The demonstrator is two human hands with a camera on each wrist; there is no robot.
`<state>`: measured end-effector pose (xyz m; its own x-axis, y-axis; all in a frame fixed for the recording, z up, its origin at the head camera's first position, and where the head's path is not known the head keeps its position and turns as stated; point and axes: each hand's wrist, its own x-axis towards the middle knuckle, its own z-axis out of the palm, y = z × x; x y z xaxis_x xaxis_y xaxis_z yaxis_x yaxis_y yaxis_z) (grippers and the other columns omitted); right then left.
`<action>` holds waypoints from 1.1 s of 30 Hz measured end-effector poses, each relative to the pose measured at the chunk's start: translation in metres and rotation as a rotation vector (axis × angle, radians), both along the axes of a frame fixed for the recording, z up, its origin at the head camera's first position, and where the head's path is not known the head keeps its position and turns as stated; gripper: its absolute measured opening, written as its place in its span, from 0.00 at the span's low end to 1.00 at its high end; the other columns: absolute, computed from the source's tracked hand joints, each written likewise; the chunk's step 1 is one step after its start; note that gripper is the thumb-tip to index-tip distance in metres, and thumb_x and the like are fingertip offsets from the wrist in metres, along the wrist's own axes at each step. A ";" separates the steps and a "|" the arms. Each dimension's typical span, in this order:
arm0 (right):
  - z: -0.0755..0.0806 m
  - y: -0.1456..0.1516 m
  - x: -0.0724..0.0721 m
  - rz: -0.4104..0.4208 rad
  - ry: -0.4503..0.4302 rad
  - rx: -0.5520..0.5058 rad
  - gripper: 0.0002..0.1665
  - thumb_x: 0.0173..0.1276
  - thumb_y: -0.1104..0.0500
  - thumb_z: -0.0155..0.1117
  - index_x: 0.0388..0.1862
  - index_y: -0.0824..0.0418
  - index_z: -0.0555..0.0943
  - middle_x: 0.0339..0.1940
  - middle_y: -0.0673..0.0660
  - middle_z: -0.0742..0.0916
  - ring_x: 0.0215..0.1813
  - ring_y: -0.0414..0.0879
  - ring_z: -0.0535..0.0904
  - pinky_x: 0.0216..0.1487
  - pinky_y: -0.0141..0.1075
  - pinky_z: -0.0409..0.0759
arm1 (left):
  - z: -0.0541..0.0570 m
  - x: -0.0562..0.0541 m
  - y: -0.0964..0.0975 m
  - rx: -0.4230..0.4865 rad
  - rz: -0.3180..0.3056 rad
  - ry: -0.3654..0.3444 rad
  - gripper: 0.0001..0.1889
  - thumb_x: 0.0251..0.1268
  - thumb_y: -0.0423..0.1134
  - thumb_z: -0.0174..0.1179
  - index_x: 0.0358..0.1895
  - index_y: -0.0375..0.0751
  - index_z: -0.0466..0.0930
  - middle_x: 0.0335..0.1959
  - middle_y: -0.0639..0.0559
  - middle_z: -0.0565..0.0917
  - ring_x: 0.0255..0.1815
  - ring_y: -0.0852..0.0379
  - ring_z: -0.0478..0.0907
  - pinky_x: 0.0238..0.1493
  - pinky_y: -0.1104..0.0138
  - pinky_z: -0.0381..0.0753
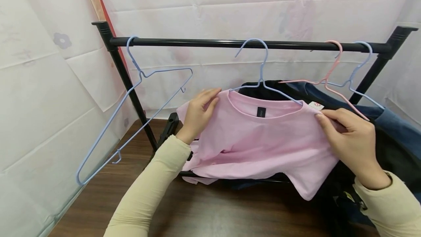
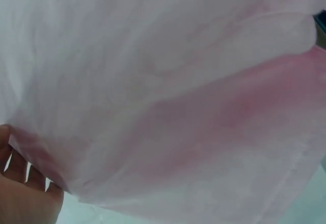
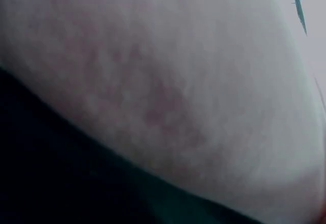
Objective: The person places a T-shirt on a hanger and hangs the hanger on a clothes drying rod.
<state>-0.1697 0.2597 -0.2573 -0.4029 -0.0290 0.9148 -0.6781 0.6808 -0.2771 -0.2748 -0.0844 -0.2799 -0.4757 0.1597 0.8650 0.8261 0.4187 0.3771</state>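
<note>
A pink T-shirt [image 1: 263, 145] hangs on a blue wire hanger [image 1: 261, 69], whose hook is over the black rail and whose arms run inside the neckline. My left hand [image 1: 198, 114] pinches the shirt's shoulder on the left, thumb and fingers at the seam. On the other side my right hand [image 1: 353, 138] pinches the opposite shoulder between thumb and fingers. A dark label shows inside the collar. In the left wrist view pink cloth [image 2: 204, 132] fills most of the picture, with fingers at its lower left edge. Blurred cloth covers the right wrist view.
A bare blue hanger [image 1: 141, 72] hangs at the left end of the black rail [image 1: 197, 43]. To the right, a pink hanger [image 1: 329, 78] and another blue hanger [image 1: 353, 74] carry dark garments. The rack stands on a brown wooden surface [image 1: 210, 211], before pale sheets.
</note>
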 end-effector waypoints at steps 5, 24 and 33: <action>0.001 0.008 0.003 -0.022 -0.007 -0.029 0.06 0.56 0.71 0.72 0.34 0.70 0.88 0.37 0.27 0.82 0.34 0.21 0.74 0.40 0.14 0.68 | 0.002 -0.002 0.009 -0.046 0.010 -0.009 0.17 0.69 0.30 0.58 0.59 0.32 0.79 0.57 0.40 0.83 0.61 0.46 0.78 0.76 0.59 0.60; 0.005 0.029 0.019 -0.200 -0.066 -0.025 0.09 0.60 0.69 0.70 0.38 0.75 0.85 0.39 0.16 0.75 0.38 0.13 0.71 0.44 0.08 0.66 | 0.012 -0.015 0.036 -0.080 -0.058 0.054 0.17 0.69 0.30 0.58 0.59 0.35 0.80 0.51 0.41 0.83 0.53 0.49 0.79 0.59 0.66 0.76; 0.007 0.037 0.023 -0.198 -0.056 -0.061 0.12 0.62 0.66 0.70 0.40 0.75 0.85 0.38 0.23 0.82 0.36 0.15 0.71 0.42 0.09 0.66 | 0.021 -0.019 0.046 -0.027 -0.088 0.008 0.14 0.69 0.31 0.59 0.55 0.35 0.83 0.49 0.43 0.85 0.52 0.52 0.80 0.58 0.72 0.76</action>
<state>-0.1465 0.2970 -0.2506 -0.4455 0.1107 0.8884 -0.5148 0.7802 -0.3553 -0.2934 -0.0385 -0.2592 -0.4519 0.2238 0.8635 0.8631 0.3546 0.3597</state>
